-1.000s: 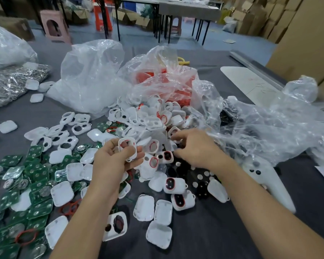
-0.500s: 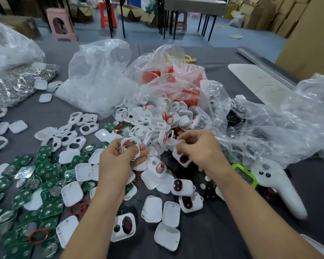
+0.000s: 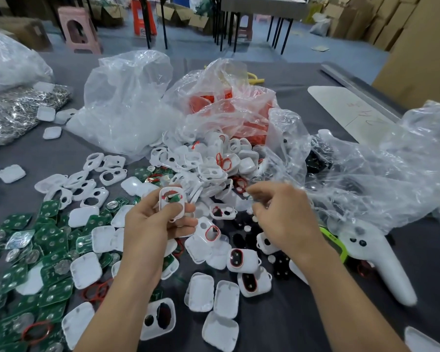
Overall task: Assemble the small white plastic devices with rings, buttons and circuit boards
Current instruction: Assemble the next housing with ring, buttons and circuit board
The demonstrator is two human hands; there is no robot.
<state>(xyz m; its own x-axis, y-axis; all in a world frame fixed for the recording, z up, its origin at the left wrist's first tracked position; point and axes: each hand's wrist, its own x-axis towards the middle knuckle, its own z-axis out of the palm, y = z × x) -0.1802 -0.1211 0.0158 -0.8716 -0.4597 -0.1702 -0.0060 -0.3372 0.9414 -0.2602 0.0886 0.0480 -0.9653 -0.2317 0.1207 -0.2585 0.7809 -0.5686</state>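
My left hand (image 3: 154, 222) grips a small white shell (image 3: 172, 202) with a red ring in its large opening. My right hand (image 3: 283, 219) hovers just right of it, fingers curled and pinching something small that I cannot make out. Behind both hands lies a heap of white shells (image 3: 214, 163), some with red rings. Green circuit boards (image 3: 51, 240) with coin cells cover the table at the left. White back covers (image 3: 211, 292) and finished devices with dark buttons (image 3: 241, 260) lie near the front. Small black and white buttons (image 3: 247, 228) sit under my right hand.
Clear plastic bags (image 3: 127, 102) stand behind the heap, one holding red rings (image 3: 229, 107). A crumpled bag (image 3: 381, 179) spreads to the right. A white controller (image 3: 381, 265) lies at the right. A bag of metal parts (image 3: 18, 110) sits far left.
The camera tilted and moved closer. My right hand lifted off the pile and came toward the shell in my left hand, which stayed in place.
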